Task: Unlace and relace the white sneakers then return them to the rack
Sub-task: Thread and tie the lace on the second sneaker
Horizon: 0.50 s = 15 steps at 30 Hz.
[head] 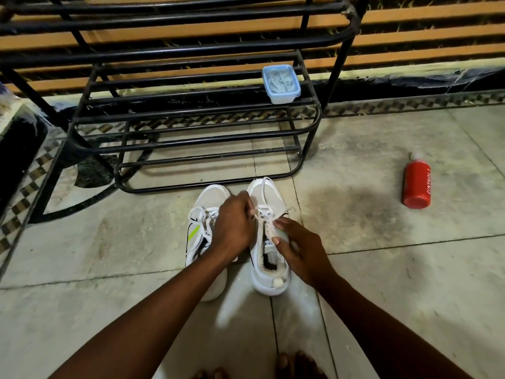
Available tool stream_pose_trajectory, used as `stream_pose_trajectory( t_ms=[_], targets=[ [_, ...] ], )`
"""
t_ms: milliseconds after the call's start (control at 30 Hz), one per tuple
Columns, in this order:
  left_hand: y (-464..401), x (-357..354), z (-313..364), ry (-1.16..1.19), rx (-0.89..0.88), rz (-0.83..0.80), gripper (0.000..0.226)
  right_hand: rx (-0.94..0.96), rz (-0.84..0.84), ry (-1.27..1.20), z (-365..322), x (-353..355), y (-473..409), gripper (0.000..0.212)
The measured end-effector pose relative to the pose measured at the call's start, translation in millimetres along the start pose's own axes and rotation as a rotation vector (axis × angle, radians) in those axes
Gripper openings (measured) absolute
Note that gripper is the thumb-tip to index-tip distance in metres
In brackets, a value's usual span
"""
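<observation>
Two white sneakers stand side by side on the tiled floor, toes toward the rack. The left sneaker (203, 233) is laced and has a green stripe on its side. The right sneaker (269, 265) has its tongue pulled open. My left hand (235, 222) is closed on the white lace (262, 212) over the right sneaker's eyelets. My right hand (296, 247) pinches the tongue and lace end of the same sneaker. One lace strand trails forward over the toe. The black metal shoe rack (191, 143) stands just beyond the sneakers.
A blue-lidded plastic box (281, 83) sits on the rack's upper shelf at the right. A red bottle (416, 184) lies on the floor to the right. A dark block (19, 149) is at the left edge. My bare toes (295, 365) show at the bottom.
</observation>
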<state>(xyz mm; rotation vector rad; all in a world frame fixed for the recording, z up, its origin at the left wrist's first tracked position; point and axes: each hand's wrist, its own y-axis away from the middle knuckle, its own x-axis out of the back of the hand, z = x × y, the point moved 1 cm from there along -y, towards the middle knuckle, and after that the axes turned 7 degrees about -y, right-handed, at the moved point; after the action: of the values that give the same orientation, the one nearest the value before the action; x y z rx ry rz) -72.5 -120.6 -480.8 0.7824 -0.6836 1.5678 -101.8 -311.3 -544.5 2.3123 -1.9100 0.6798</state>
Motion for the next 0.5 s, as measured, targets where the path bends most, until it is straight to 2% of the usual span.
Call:
stream_pose_trajectory(
  t_ms=[67,167,200,233,267,300,367,400,433,500],
  targets=[
    [2,16,3,0.067,-0.022,0.129,0.017,0.061,-0.032,0.079,3,0,-1,0.038],
    [-1,38,12,0.611,0.089,0.196,0.011,0.099,-0.046,0.107,6,0,-2,0.041],
    [-4,46,13,0.714,0.083,0.202,0.010,0.114,-0.051,0.110,6,0,-3,0.042],
    [-9,52,12,0.685,0.018,0.201,0.010,0.130,-0.061,0.116,5,2,-3,0.044],
    [-16,56,7,0.551,-0.112,0.191,0.010,0.144,-0.072,0.125,5,3,-3,0.046],
    [-22,57,-1,0.307,-0.282,0.140,0.008,0.158,-0.080,0.135,5,4,-4,0.048],
    [-28,50,-15,-0.234,-0.556,-0.043,0.004,0.178,-0.086,0.149,7,5,-5,0.050],
    [-29,45,-21,-0.429,-0.634,-0.111,0.011,0.180,-0.081,0.151,7,5,-5,0.050],
    [-28,40,-26,-0.550,-0.654,-0.160,0.015,0.177,-0.077,0.150,8,4,-6,0.050],
    [-26,33,-25,-0.570,-0.593,-0.143,0.012,0.172,-0.069,0.153,8,3,-5,0.050]
  ],
)
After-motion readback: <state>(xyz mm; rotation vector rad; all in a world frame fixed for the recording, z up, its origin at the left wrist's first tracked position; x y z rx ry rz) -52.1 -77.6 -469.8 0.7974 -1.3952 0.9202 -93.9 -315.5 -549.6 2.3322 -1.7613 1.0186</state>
